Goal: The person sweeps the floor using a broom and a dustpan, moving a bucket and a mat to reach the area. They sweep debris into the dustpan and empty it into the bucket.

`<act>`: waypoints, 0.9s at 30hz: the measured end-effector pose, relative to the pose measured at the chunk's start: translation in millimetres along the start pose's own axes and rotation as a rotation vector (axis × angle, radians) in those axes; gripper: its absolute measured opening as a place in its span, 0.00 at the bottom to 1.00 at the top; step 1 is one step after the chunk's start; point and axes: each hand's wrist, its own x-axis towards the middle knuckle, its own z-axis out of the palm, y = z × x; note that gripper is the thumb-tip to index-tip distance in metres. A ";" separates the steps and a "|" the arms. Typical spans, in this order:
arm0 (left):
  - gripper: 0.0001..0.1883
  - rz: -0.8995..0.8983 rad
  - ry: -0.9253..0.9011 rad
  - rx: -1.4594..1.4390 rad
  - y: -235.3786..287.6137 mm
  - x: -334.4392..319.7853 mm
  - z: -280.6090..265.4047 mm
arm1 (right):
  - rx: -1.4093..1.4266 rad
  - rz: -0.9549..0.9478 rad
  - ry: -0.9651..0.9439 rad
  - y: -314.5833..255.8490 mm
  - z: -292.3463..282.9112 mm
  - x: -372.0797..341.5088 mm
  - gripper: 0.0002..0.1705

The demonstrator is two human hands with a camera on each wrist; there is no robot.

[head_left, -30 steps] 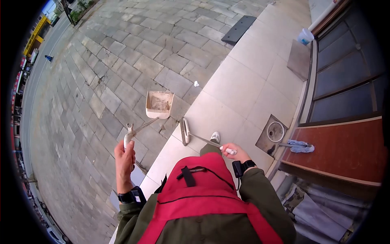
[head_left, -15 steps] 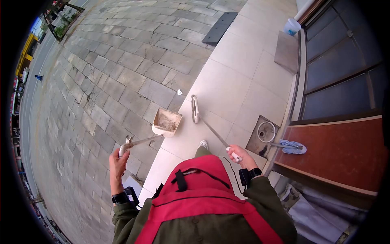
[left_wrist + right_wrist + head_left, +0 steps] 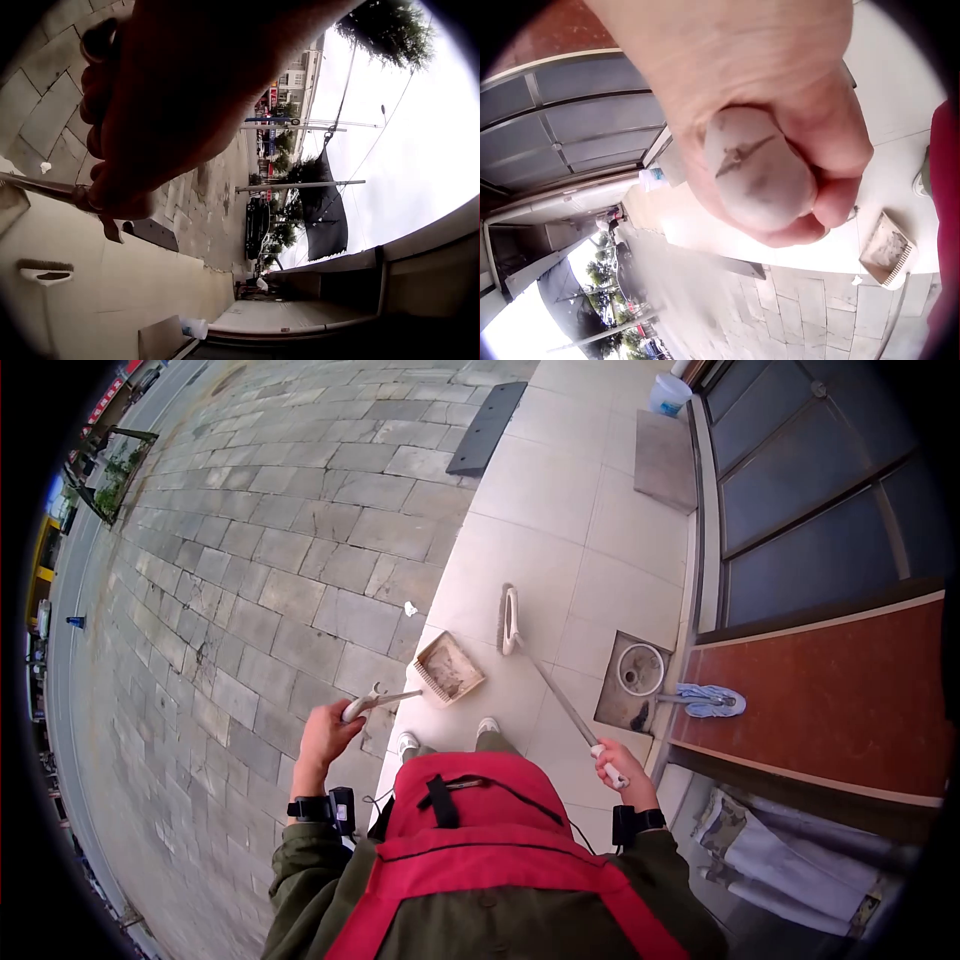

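In the head view my left hand (image 3: 328,736) grips the white handle end of a long-handled dustpan (image 3: 450,668), whose dirty pan lies over the pale tiles near the paving edge. My right hand (image 3: 624,768) is curled round the white grip of a broom (image 3: 512,618); its head is over the tiles, right of the pan and apart from it. The right wrist view shows the rounded end of the broom's grip (image 3: 759,169) within the curled fingers. A small white scrap (image 3: 410,609) lies on the grey paving, up and left of the pan.
A drain recess with a white ring (image 3: 640,670) and a blue cloth mop (image 3: 712,701) are at the right, beside a red-brown panel (image 3: 810,700). Farther off are a dark ramp (image 3: 487,428), a leaning board (image 3: 665,458) and a white bucket (image 3: 669,394).
The dustpan has moved right from the grey paving onto the pale tiles. The broom head has also shifted right, and the right hand is farther right. Both hands keep their grips.
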 end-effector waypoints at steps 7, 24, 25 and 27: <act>0.13 0.148 -0.145 0.084 5.2 66.1 -11.1 | -0.066 0.002 0.336 36.4 13.9 -28.5 0.53; 0.09 0.322 -0.246 0.251 -9.5 212.4 -43.8 | 0.414 0.017 0.357 -0.6 212.8 74.6 0.23; 0.09 0.309 -0.253 0.253 -5.7 213.4 -45.8 | 0.357 0.002 0.388 -3.0 212.1 67.9 0.28; 0.09 0.303 -0.259 0.254 -5.4 216.2 -46.0 | 0.236 -0.028 0.442 -8.6 208.0 61.1 0.38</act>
